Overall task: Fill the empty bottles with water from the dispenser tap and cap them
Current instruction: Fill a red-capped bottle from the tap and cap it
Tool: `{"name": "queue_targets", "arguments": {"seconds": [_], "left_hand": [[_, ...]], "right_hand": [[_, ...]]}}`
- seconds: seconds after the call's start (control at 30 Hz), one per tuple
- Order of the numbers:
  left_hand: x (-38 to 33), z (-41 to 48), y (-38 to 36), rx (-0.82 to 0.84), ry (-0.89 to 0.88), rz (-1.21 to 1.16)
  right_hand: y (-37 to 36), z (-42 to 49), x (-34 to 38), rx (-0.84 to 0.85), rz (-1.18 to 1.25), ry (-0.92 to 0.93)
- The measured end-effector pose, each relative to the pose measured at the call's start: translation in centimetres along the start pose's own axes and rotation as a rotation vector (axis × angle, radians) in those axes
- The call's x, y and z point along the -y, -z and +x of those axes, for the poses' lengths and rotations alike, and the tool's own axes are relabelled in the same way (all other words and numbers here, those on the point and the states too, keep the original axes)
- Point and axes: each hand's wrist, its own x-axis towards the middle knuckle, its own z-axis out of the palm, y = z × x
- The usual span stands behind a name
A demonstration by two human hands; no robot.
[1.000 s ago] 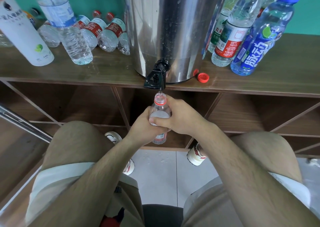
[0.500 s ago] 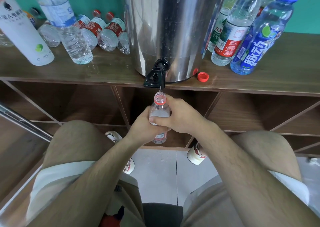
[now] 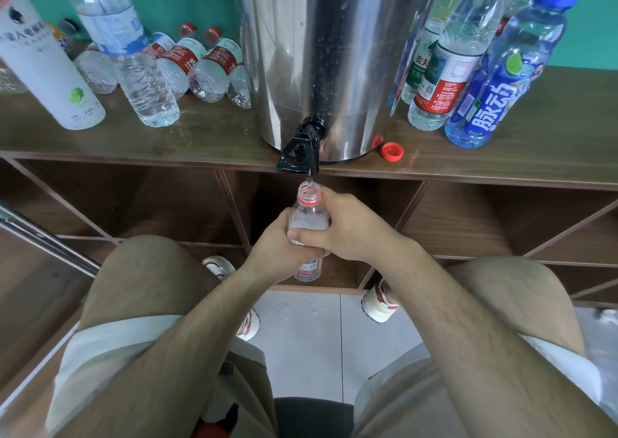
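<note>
Grip: left hand (image 3: 274,253) and right hand (image 3: 351,233) both wrapped round small bottle (image 3: 309,217), holding it upright, mouth right beneath tap (image 3: 301,155) at desk (image 3: 200,143) edge so stream lands inside. Water seems near shoulder. Red cap (image 3: 392,152) lies on desk beside dispenser (image 3: 321,53), likely for capping.

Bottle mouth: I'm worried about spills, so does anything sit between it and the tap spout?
Nothing visible does. The open mouth of the bottle is directly beneath the tap, with a thin stream running in; the left hand and right hand grip its body lower down.
</note>
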Motion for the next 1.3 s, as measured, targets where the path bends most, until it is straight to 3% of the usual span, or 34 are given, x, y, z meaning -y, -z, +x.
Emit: {"name": "queue_targets", "arguments": {"seconds": [1.3], "left_hand": [[-0.65,-0.32,0.06,-0.008,0.015,0.045]], "right_hand": [[-0.02,-0.04,0.20,0.013,-0.054,-0.022]]}}
